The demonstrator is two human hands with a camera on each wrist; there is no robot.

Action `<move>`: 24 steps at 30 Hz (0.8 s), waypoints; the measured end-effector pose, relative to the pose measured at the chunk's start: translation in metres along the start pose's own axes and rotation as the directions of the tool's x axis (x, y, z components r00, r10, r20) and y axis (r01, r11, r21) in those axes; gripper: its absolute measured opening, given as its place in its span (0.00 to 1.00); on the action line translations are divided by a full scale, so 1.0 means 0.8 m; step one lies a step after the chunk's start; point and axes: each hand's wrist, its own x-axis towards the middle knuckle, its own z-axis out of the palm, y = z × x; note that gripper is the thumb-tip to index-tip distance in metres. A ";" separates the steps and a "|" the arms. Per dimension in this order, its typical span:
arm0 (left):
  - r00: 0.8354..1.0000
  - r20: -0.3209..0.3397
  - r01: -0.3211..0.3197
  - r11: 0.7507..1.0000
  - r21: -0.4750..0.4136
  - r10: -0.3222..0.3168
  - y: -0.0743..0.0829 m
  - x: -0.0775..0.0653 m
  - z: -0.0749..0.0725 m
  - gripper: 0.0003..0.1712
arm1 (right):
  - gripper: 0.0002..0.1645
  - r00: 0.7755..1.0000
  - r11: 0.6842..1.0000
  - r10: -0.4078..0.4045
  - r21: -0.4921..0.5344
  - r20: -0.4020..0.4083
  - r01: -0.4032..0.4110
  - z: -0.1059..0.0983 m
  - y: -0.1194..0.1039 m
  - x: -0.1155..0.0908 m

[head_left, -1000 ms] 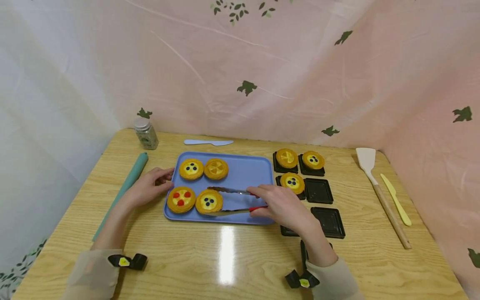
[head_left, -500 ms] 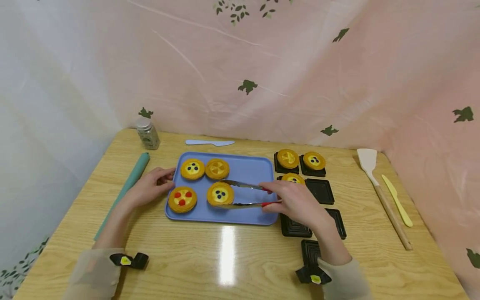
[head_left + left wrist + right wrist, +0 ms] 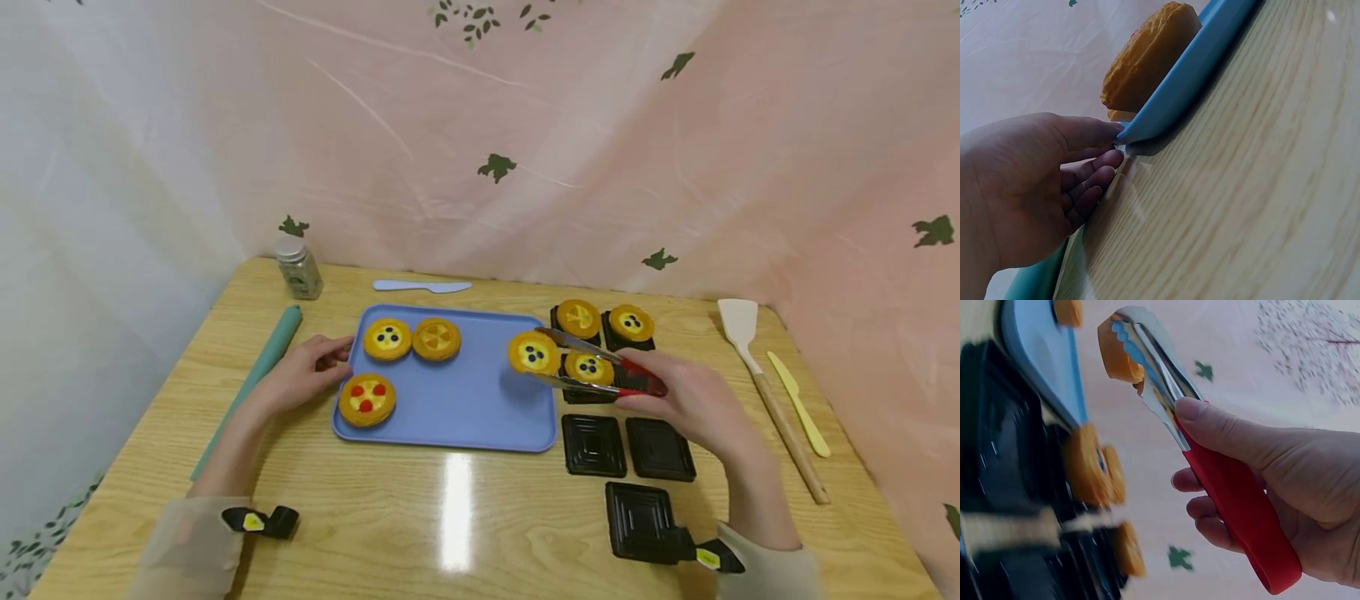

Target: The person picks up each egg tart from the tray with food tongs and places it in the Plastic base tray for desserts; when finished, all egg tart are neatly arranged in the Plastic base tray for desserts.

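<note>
My right hand [image 3: 692, 398] grips red-handled metal tongs [image 3: 639, 380]. The tips of the tongs clamp an egg tart [image 3: 534, 355] with three blueberries, held up over the right side of the blue tray [image 3: 457, 396]. In the right wrist view the thumb [image 3: 1229, 428] lies along one red handle, with the tart [image 3: 1116, 353] between the metal ends. At the tray's left rim, my left hand [image 3: 303, 375] pinches the edge, thumb on top and fingers below. On the tray sit a blueberry tart [image 3: 387, 340], a lattice-topped tart [image 3: 437, 340] and a tart with red berries [image 3: 367, 400].
Right of the tray stand black square holders [image 3: 592, 444], three bearing tarts [image 3: 588, 367]. A spatula [image 3: 765, 392] and yellow knife [image 3: 798, 408] lie far right. Left are a teal rolled strip [image 3: 255, 375] and seasoning jar [image 3: 298, 268]; a pale knife [image 3: 422, 287] lies behind.
The tongs have lifted the blueberry tart from the tray's front row and carried it right and up. My left hand has stayed at the tray's rim.
</note>
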 end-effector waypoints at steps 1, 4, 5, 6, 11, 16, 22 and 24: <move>1.000 0.002 0.005 1.000 -0.001 -0.005 0.000 0.000 0.000 0.32 | 0.38 1.000 1.000 0.012 -0.004 0.000 -0.012 -0.005 0.005 -0.004; 1.000 0.005 0.009 1.000 0.000 -0.009 0.001 0.000 -0.001 0.32 | 0.37 0.999 0.999 0.033 -0.009 -0.032 -0.033 -0.018 0.023 -0.018; 1.000 0.005 0.009 1.000 0.002 -0.009 0.001 0.000 -0.001 0.32 | 0.37 0.998 0.999 0.033 -0.008 -0.048 -0.033 -0.021 0.030 -0.022; 1.000 0.006 0.008 1.000 0.001 -0.008 0.001 0.000 -0.001 0.32 | 0.37 0.998 0.999 0.035 -0.004 -0.060 -0.035 -0.023 0.036 -0.026; 1.000 0.009 0.015 1.000 -0.002 -0.015 0.003 0.000 0.000 0.32 | 0.35 0.992 0.997 0.083 0.012 -0.093 -0.082 -0.034 0.068 -0.047; 1.000 0.011 0.019 1.000 -0.005 -0.019 0.003 0.000 0.000 0.32 | 0.34 0.988 0.992 0.112 0.063 -0.102 -0.106 -0.039 0.096 -0.069; 1.000 0.001 0.017 1.000 0.003 -0.017 0.002 0.000 0.001 0.32 | 0.34 0.985 0.985 0.166 0.054 -0.049 -0.164 -0.040 0.121 -0.087; 1.000 -0.001 0.015 1.000 0.005 -0.015 0.002 -0.001 0.001 0.32 | 0.35 0.981 0.981 0.190 0.050 -0.032 -0.188 -0.039 0.127 -0.089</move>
